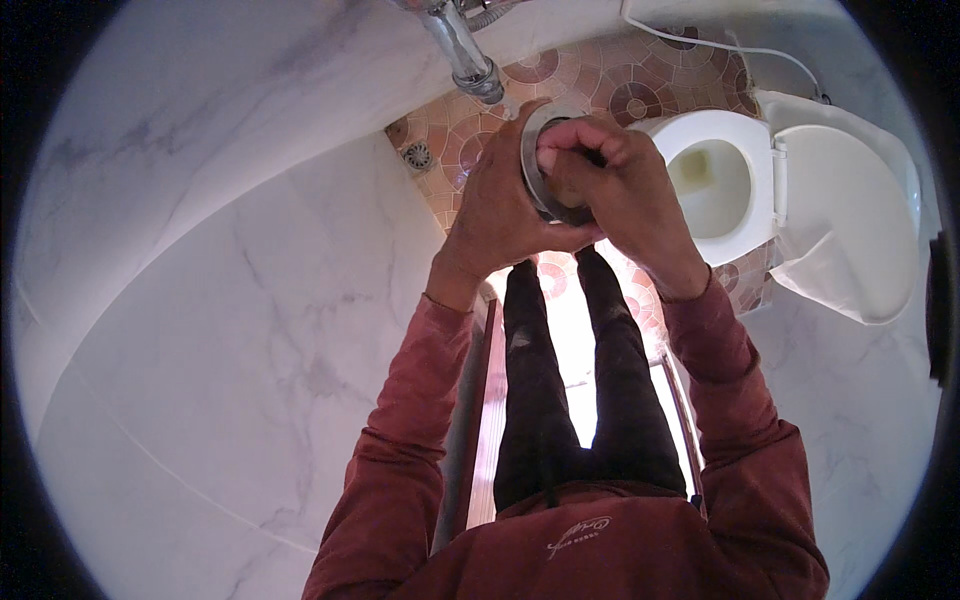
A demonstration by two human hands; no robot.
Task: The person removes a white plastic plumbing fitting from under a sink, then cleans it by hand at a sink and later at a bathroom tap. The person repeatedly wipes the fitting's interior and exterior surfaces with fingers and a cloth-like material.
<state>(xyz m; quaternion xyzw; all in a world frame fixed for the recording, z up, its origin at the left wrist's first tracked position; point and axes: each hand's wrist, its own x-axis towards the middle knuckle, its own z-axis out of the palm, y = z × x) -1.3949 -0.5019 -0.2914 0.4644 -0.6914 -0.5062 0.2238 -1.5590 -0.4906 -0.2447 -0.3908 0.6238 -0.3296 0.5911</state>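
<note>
My left hand (492,205) is wrapped round a round metal vessel (531,160) with a wide, shiny rim, seemingly a steel bowl or mug. It is tilted with its mouth toward my right hand. My right hand (640,205) reaches into that mouth with its fingers curled and pressed together. Whatever those fingers grip, if anything, is hidden by the hand and the dark inside. Just beyond the vessel hangs a chrome tap (465,60), its spout end close to my left fingertips but apart from them.
To the right stands a white toilet (708,125) with its lid (845,205) raised. A round floor drain (417,156) lies in the patterned tile floor (640,85) on the left. Marbled walls (250,330) close in, and a bright doorway is behind my legs.
</note>
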